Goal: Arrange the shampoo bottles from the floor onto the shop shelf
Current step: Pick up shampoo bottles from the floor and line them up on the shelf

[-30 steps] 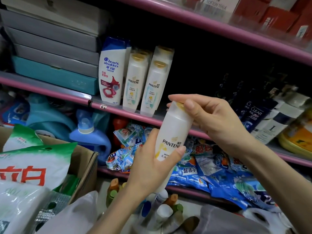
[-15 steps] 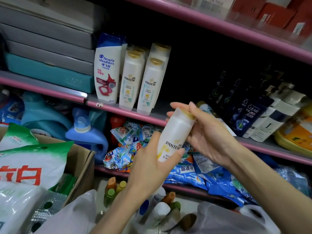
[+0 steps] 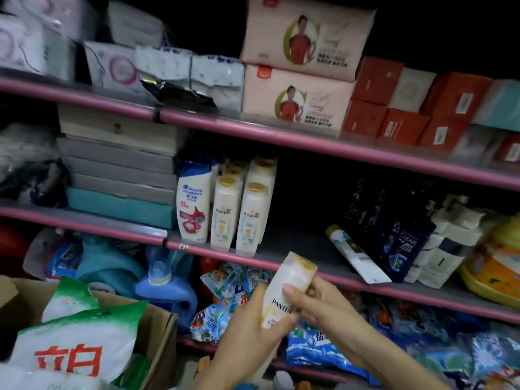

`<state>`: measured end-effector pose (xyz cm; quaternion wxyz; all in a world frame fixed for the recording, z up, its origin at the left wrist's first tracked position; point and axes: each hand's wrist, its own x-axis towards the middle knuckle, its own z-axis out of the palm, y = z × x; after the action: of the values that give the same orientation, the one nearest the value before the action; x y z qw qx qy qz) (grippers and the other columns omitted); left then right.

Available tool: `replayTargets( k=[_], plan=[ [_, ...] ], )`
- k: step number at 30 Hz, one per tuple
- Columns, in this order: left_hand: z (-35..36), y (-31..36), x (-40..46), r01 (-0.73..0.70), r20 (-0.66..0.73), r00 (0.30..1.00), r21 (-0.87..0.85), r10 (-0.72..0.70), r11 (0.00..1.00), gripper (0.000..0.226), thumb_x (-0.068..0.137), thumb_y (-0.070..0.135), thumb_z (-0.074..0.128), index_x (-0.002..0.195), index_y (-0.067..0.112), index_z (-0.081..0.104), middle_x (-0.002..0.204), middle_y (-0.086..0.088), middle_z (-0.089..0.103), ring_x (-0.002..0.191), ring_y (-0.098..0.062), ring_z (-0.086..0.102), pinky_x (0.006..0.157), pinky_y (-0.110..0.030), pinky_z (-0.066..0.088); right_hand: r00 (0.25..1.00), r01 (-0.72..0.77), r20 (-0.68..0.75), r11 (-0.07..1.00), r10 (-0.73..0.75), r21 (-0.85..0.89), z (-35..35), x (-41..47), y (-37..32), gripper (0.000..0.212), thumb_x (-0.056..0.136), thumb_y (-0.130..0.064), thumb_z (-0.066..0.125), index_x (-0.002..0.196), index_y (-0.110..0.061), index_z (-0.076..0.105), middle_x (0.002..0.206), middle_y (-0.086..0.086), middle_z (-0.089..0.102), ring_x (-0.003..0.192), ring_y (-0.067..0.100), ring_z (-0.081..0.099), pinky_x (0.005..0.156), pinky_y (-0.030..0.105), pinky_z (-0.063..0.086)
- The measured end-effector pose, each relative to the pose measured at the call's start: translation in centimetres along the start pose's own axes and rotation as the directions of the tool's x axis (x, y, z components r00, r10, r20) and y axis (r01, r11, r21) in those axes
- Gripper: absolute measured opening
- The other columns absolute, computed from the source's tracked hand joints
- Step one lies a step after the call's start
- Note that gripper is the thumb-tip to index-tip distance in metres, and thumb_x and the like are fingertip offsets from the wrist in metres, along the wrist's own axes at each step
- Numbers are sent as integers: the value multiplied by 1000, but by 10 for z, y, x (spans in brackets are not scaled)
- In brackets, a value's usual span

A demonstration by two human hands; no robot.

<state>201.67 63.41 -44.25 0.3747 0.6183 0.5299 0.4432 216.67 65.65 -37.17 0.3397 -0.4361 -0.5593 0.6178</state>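
A white Pantene shampoo bottle [image 3: 292,280] with a gold cap is held tilted in front of the middle shelf [image 3: 323,274]. My left hand [image 3: 247,330] grips its lower body from the left. My right hand [image 3: 323,308] holds its upper body from the right, thumb across the front. On the shelf stand a white and blue Head & Shoulders bottle [image 3: 194,204] and several upright Pantene bottles [image 3: 239,209]. One white bottle [image 3: 354,253] lies on its side farther right.
Dark Clear bottles [image 3: 399,237] and white bottles [image 3: 447,249] crowd the shelf's right end. Grey and teal boxes [image 3: 118,175] are stacked at its left. A cardboard box with detergent bags [image 3: 78,342] sits lower left. Blue jugs [image 3: 166,294] and packets [image 3: 228,302] fill the lower shelf.
The view has tilted up, so the upper shelf now shows. The bottle and both hands sit lower in the frame, and my right hand has slid from the cap down onto the bottle's body.
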Motion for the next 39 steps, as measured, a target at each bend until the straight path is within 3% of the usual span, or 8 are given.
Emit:
replayTargets(
  k=[13,16,20,23,31,33,36,39],
  plan=[
    [-37,64,76,-84,-193,966,400,173,913,47,90,38,58,132,23,42,130,8,49,117,-7,48,100,-26,42,811,408,-317,864,-492,-296,-41,71,-35,41,81,-16,74,118,-24,59,110,-13,67,100,-1,63,83,18,53],
    [-50,75,108,-131,-224,926,566,304,814,45,94,31,52,136,19,41,134,4,45,120,-12,46,95,-27,40,774,361,-402,863,-489,-354,-65,95,-37,40,81,-19,74,118,-23,58,107,-14,65,96,-5,60,71,9,49],
    [-56,73,142,-135,-176,903,751,392,647,45,95,26,48,138,11,42,141,-4,43,129,-18,40,106,-27,31,781,213,-471,883,-411,-418,-97,123,-29,40,85,-26,71,120,-15,56,104,2,66,97,19,63,74,28,49],
    [-56,65,157,-106,-133,905,848,403,519,48,97,30,42,140,11,39,144,-6,42,134,-20,35,115,-31,20,763,170,-516,890,-391,-423,-112,136,-29,43,84,-30,71,122,-17,55,96,-3,66,86,13,62,66,23,48],
    [-54,51,161,-120,-169,826,879,537,462,43,76,11,69,117,-1,63,117,-15,66,109,-29,63,99,-40,47,790,144,-461,854,-403,-500,-116,152,-30,43,84,-27,71,117,-14,47,102,-2,60,100,21,61,70,25,48],
    [-55,49,163,-129,-168,818,878,550,462,42,78,12,67,118,1,63,117,-14,66,110,-27,62,99,-38,48,671,166,-500,768,-548,-619,-106,151,-37,51,84,-22,70,127,-11,44,119,7,55,114,23,52,89,29,44],
    [-55,47,166,-128,-168,819,878,549,460,42,80,15,60,119,2,62,118,-12,65,111,-26,61,98,-36,48,406,304,-274,412,-872,-859,-78,152,-46,38,83,-11,62,120,-7,52,118,12,52,111,18,43,92,19,29],
    [-56,44,168,-136,-166,812,878,560,458,44,83,19,44,120,3,61,119,-11,65,113,-25,60,98,-35,48,592,381,-141,430,-793,-818,-58,179,-38,31,88,-6,55,118,-14,57,118,5,52,109,12,50,95,27,42]
  ],
)
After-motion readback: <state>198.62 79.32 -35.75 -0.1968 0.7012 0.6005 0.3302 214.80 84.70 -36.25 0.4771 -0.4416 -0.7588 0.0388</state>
